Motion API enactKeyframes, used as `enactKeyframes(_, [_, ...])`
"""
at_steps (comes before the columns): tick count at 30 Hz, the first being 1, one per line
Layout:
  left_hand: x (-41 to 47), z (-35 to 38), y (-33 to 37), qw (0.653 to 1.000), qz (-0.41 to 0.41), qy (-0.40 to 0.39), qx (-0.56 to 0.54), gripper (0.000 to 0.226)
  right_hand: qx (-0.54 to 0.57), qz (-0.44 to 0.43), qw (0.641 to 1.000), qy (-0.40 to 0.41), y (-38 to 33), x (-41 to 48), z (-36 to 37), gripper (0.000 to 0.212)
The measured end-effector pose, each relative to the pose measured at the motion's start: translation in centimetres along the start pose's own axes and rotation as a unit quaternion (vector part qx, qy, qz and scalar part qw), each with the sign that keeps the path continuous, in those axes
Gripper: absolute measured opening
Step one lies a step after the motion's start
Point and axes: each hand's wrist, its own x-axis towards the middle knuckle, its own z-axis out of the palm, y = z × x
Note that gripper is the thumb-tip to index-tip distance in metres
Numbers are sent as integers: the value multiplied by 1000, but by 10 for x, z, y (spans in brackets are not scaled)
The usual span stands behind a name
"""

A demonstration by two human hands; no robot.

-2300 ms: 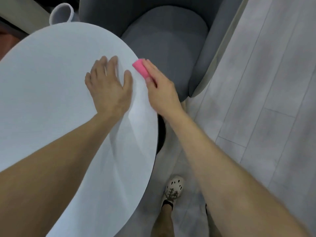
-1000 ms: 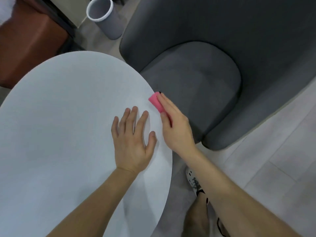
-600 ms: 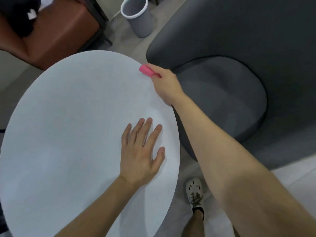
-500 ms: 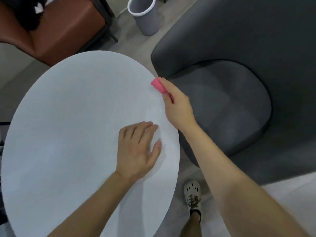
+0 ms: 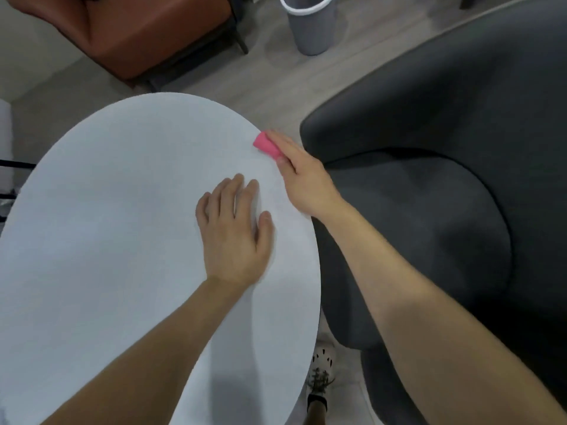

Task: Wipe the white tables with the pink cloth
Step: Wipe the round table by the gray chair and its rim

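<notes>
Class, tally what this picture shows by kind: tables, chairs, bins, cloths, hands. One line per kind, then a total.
Tables: 1 (white table)
Chairs: 2 (grey armchair, brown chair)
Bins: 1 (grey bin)
Cloths: 1 (pink cloth)
Hands: 2 (left hand, right hand)
Total: 7

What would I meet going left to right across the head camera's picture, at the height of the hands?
white table → left hand, resting flat on the table → pink cloth at the table's edge → right hand holding the cloth → grey armchair
</notes>
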Motion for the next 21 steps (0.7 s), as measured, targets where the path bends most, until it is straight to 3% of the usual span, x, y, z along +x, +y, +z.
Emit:
enactKeyframes(4, [-4,-2,2,1000,-5,-8,-7,54,-42,4,995,-86,-30,107,17,50])
enactKeyframes(7, [-5,-2,1,1000,-7,-11,-7,54,-37,34,993,-105,-49,142,33,49])
enactKeyframes(12, [-7,0,0,999,-12,-31,-3,55,-18,-5,996,-84,-21,68,2,47])
enactKeyframes(16, [-8,3,0,999,-15,-37,-1,57,2,54,995,-80,2,-17,-27,45])
enactKeyframes(21, [-8,1,0,999,-14,-35,-11,56,-43,22,993,-105,-20,68,3,48])
